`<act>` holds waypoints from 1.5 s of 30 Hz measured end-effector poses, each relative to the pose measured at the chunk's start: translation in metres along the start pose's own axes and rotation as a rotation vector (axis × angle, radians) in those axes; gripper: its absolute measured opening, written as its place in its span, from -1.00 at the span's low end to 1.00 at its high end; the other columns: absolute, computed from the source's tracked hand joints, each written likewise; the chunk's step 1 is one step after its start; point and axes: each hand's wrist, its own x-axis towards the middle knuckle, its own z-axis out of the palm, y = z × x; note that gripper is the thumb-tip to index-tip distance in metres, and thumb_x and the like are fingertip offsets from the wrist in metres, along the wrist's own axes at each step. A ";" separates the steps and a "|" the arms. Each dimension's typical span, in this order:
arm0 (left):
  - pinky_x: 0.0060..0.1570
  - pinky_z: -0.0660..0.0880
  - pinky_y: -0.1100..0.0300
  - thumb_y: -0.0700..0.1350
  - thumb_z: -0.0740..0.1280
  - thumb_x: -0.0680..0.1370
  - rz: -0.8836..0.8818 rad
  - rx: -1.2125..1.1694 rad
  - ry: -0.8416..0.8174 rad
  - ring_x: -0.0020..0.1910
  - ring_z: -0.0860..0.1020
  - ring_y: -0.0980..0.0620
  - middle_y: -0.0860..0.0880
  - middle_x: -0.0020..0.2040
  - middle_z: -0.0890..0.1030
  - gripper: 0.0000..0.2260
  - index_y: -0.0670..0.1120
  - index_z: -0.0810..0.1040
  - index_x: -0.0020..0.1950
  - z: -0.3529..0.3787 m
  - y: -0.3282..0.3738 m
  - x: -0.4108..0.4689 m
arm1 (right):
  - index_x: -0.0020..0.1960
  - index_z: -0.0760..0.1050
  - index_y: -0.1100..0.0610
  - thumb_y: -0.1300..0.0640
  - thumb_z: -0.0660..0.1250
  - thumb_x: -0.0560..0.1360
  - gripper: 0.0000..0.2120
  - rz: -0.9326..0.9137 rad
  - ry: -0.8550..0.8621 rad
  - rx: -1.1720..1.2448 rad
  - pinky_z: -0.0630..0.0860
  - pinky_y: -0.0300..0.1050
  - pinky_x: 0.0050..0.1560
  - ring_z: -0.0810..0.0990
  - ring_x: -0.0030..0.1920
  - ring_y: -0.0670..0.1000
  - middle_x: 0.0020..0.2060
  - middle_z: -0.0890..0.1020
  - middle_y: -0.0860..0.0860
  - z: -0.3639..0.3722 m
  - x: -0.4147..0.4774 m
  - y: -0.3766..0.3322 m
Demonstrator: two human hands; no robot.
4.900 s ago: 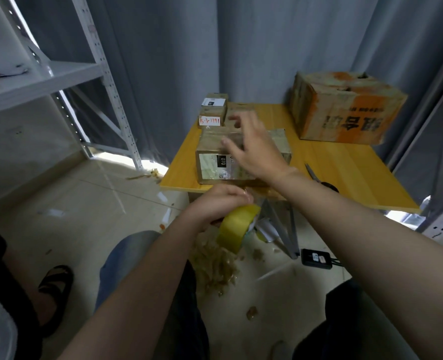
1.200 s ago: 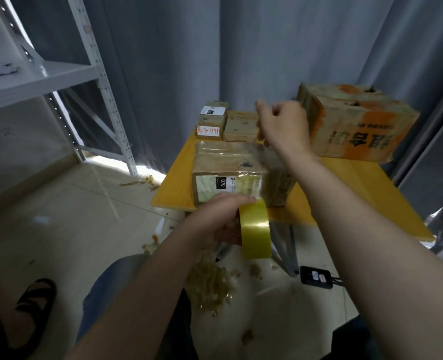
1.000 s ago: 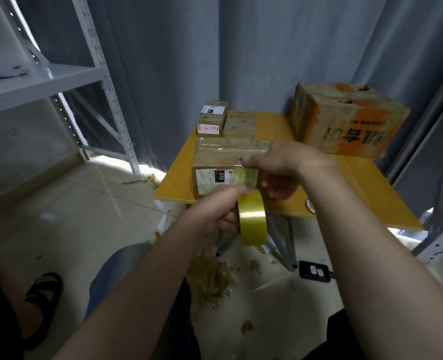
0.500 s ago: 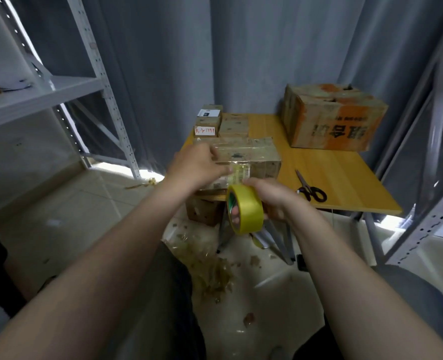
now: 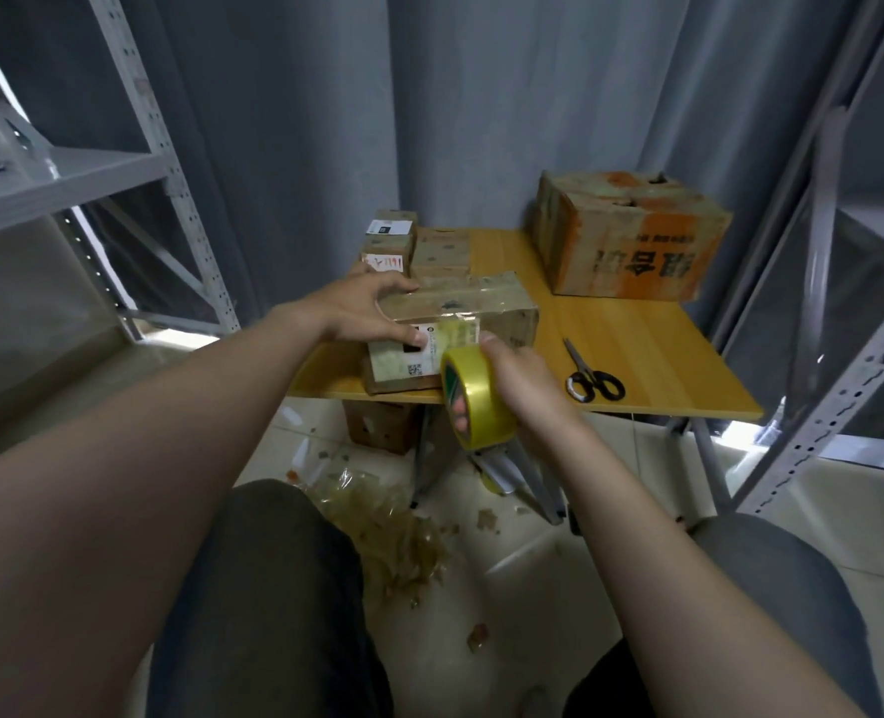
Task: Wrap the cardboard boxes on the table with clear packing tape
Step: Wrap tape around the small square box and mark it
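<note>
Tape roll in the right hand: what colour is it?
The tape roll looks yellow, head view.

Table (image 5: 637,323), centre of frame. At its front left edge: box (image 5: 460,303), my left hand (image 5: 362,310) on top, tape roll (image 5: 476,401) in my right hand (image 5: 523,386) just before it. Behind: small boxes (image 5: 440,248). Back right: large box (image 5: 631,235). Right of the front box: scissors (image 5: 593,375).

Five tabletop cardboard boxes (image 5: 452,303), one tape roll (image 5: 483,401), one scissors (image 5: 591,374)

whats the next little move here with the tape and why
Probably draw the tape roll down the front of the cardboard box: a strip runs from its top to the roll, the right hand grips the roll, and the left hand steadies the box.
</note>
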 end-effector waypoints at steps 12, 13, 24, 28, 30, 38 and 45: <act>0.26 0.42 0.05 0.37 0.47 0.41 -0.024 -0.078 -0.050 0.26 0.52 0.03 0.11 0.25 0.60 -0.46 0.19 0.62 0.33 -0.017 0.002 0.026 | 0.00 0.59 0.16 -0.11 0.21 0.71 -0.63 -0.179 0.127 0.020 0.71 0.18 -0.07 0.74 -0.30 0.20 -0.32 0.72 0.18 0.001 -0.003 0.009; 0.25 0.42 0.06 0.35 0.47 0.43 -0.023 -0.085 -0.058 0.24 0.52 0.03 0.13 0.21 0.59 -0.50 0.19 0.62 0.31 -0.018 0.002 0.027 | -0.01 0.59 0.14 -0.12 0.20 0.71 -0.64 -0.176 0.133 0.008 0.71 0.19 -0.07 0.74 -0.30 0.20 -0.33 0.72 0.18 0.003 -0.003 0.010; 0.07 0.45 0.11 0.29 0.40 0.52 -0.066 -0.052 -0.143 0.02 0.58 0.11 0.09 0.06 0.64 -0.56 0.06 0.65 0.27 -0.033 0.015 0.034 | 0.06 0.57 0.18 -0.11 0.22 0.70 -0.64 -0.075 0.066 -0.031 0.71 0.02 -0.13 0.76 -0.24 0.17 -0.29 0.74 0.17 0.001 -0.013 0.025; 0.12 0.45 0.07 0.41 0.39 0.37 -0.068 -0.037 -0.183 0.04 0.59 0.10 0.11 0.07 0.65 -0.41 0.09 0.65 0.27 -0.037 0.016 0.032 | 0.04 0.58 0.25 -0.14 0.20 0.70 -0.55 -0.043 0.098 -0.024 0.72 0.11 -0.04 0.75 -0.28 0.17 -0.31 0.73 0.18 -0.001 -0.013 0.042; 0.12 0.47 0.05 0.58 0.38 0.16 -0.066 -0.036 -0.200 0.10 0.59 0.05 0.10 0.08 0.65 -0.22 0.13 0.65 0.21 -0.040 0.017 0.030 | 0.03 0.58 0.25 -0.14 0.20 0.70 -0.55 -0.057 0.094 0.002 0.71 0.16 -0.01 0.75 -0.27 0.19 -0.31 0.73 0.20 0.001 -0.012 0.040; -0.15 0.42 0.23 0.63 0.43 -0.14 -0.102 -0.115 -0.329 -0.04 0.55 0.14 0.07 0.11 0.63 -0.10 0.12 0.52 0.03 -0.053 0.026 0.021 | 0.00 0.61 0.29 -0.12 0.23 0.69 -0.53 -0.044 0.068 0.042 0.70 0.23 -0.01 0.73 -0.25 0.25 -0.30 0.72 0.26 0.003 -0.010 0.030; 0.08 0.48 0.11 0.60 0.48 -0.08 -0.186 -0.165 -0.370 0.17 0.61 -0.03 -0.02 0.16 0.69 0.00 0.05 0.58 0.21 -0.054 0.007 0.047 | -0.02 0.61 0.32 -0.12 0.24 0.69 -0.51 -0.042 0.057 0.049 0.72 0.16 -0.10 0.72 -0.30 0.21 -0.31 0.71 0.26 0.005 0.006 0.022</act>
